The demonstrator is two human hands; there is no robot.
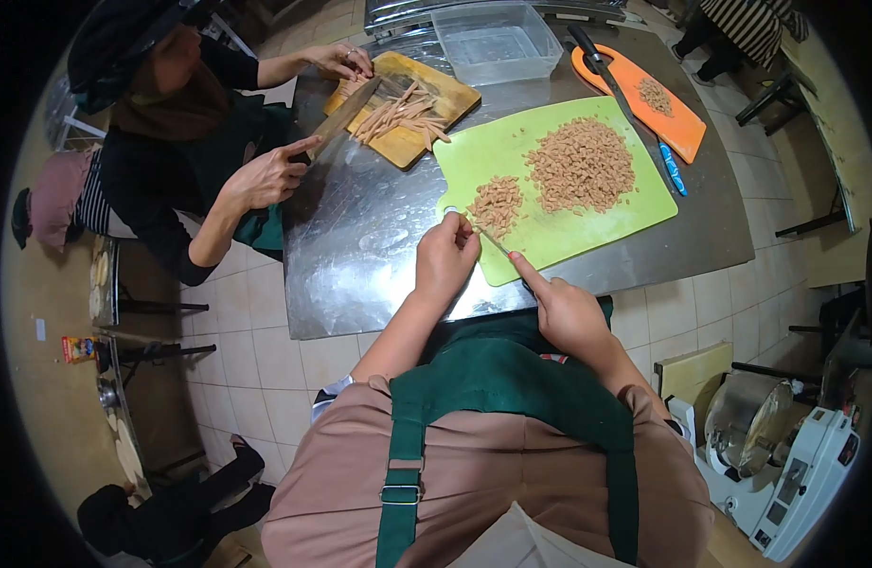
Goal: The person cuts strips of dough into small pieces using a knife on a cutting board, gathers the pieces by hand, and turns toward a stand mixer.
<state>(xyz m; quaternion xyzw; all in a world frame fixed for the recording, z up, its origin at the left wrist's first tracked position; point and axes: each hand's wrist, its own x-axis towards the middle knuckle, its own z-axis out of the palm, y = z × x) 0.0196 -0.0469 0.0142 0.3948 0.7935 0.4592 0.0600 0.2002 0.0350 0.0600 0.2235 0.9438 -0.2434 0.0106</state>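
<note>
A light green cutting board [550, 244] lies on the metal table [337, 279], bearing a large heap of small brown pieces [583, 166] and a smaller heap [498, 202]. My right hand [567, 312] is closed round a knife [496, 242], its index finger stretched along the top; the handle is hidden in the hand. The blade points toward the board's near left corner, beside the small heap. At that corner, near the blade's tip, my left hand [447, 251] has its fingers pinched together. What they hold, if anything, is hidden.
Across the table's left side, a co-worker [185, 142] holds a large knife [344, 115] over brown strips [398, 115] on a wooden board [460, 97]. Behind are a clear container [498, 45], an orange board [682, 128] and a black-handled knife [597, 62]. A blue handle [672, 168] lies right.
</note>
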